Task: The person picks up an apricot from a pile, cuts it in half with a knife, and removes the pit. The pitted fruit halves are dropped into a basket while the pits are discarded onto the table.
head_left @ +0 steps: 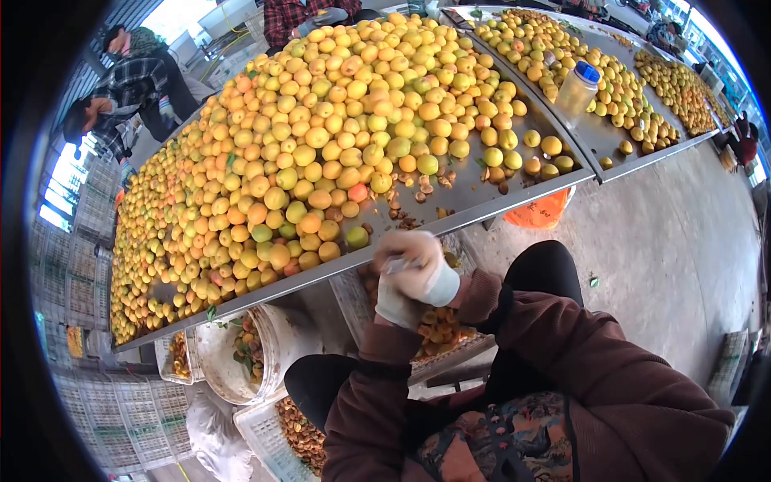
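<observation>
My right hand [419, 267], in a pale glove with a white cuff, is closed and smeared by motion. A small greyish glint shows at its fingers, too blurred to name. Just below and behind it is my left hand [393, 304], also in a pale glove; its fingers are mostly hidden by the right. Both hands are held together just off the front edge of a metal table [474, 193]. A large heap of yellow-orange apricots [321, 136] covers that table. Under my hands, a crate holds cut apricot pieces [440, 331].
Pits and scraps [405, 210] lie near the table edge. A blue-lidded jar [577, 90] stands on the neighbouring table. Below are a white bucket [215, 365], a crate of brown pits [301, 434] and an orange bag [540, 210]. Co-workers [120, 104] are at the far side.
</observation>
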`<state>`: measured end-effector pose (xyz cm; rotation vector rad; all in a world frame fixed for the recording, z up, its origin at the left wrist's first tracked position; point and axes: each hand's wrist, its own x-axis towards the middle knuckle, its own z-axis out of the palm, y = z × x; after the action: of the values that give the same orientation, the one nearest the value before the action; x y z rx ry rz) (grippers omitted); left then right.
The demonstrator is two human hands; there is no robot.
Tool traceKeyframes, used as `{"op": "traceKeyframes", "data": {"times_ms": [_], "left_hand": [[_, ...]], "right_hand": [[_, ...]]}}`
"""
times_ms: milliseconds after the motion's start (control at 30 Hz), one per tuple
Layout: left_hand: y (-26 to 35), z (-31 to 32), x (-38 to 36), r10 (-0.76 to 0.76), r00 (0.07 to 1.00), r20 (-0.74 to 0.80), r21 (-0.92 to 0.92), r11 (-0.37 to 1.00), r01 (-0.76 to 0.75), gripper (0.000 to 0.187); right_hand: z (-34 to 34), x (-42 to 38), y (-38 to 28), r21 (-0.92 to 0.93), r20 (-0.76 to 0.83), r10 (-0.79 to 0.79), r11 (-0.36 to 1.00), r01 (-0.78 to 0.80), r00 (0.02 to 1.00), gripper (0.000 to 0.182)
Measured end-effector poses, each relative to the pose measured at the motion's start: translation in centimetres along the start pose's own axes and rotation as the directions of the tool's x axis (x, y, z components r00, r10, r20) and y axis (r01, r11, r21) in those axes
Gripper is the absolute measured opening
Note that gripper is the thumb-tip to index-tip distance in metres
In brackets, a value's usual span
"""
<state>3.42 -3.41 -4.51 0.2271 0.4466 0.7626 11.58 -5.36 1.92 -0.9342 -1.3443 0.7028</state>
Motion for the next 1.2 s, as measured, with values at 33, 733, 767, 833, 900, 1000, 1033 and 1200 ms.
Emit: {"op": "traceKeyframes", "data": {"times_ms": [33, 733, 767, 833, 900, 1000, 1033, 1200], "left_hand": [[0.2, -0.6, -0.1, -0.026, 0.999, 0.029, 0.057, 0.998, 0.024, 0.051], [2.4, 2.9, -1.5, -0.121, 0.985, -0.122, 0.117, 0.984, 0.136, 0.053], [2.6, 3.2, -1.8, -0.046, 0.985, -0.167, 0.161, 0.984, 0.073, 0.051], [3.3, 2.2, -1.8, 0.021, 0.984, -0.178, 0.239, 0.971, 0.022, 0.046], [3.8, 2.5, -2.8, 0.04, 0.975, -0.217, 0.394, 0.918, 0.05, 0.044], [3.8, 0.6, -2.9, 0.031, 0.962, -0.272, 0.649, 0.744, 0.16, 0.042], [3.8, -0.3, -2.6, 0.011, 0.95, -0.311, 0.741, 0.629, 0.235, 0.042], [1.0, -13.0, -1.0, 0.135, 0.986, 0.097, 0.918, -0.394, -0.036, 0.051]], "right_hand": [[-0.1, 0.0, 0.0, -0.091, 0.092, -0.14, 0.985, 0.148, 0.986, 0.007], [-4.1, 1.2, -0.8, 0.413, -0.21, 0.566, 0.791, -0.452, 0.797, 0.029], [-4.8, 1.4, -0.4, 0.368, -0.257, 0.567, 0.806, -0.463, 0.783, 0.024], [-6.5, 1.8, 2.0, 0.265, -0.376, 0.571, 0.821, -0.506, 0.73, 0.019], [-8.8, 1.9, 1.0, 0.202, -0.367, 0.546, 0.837, -0.508, 0.754, 0.021], [-13.3, 2.1, 3.0, -0.231, -0.356, 0.387, 0.845, -0.482, 0.85, 0.029], [-14.0, 3.1, 0.4, -0.195, -0.404, 0.549, 0.729, -0.656, 0.731, 0.03], [-22.1, 4.3, 2.3, -0.522, -0.572, 0.299, 0.585, -0.621, 0.763, 0.035]]}}
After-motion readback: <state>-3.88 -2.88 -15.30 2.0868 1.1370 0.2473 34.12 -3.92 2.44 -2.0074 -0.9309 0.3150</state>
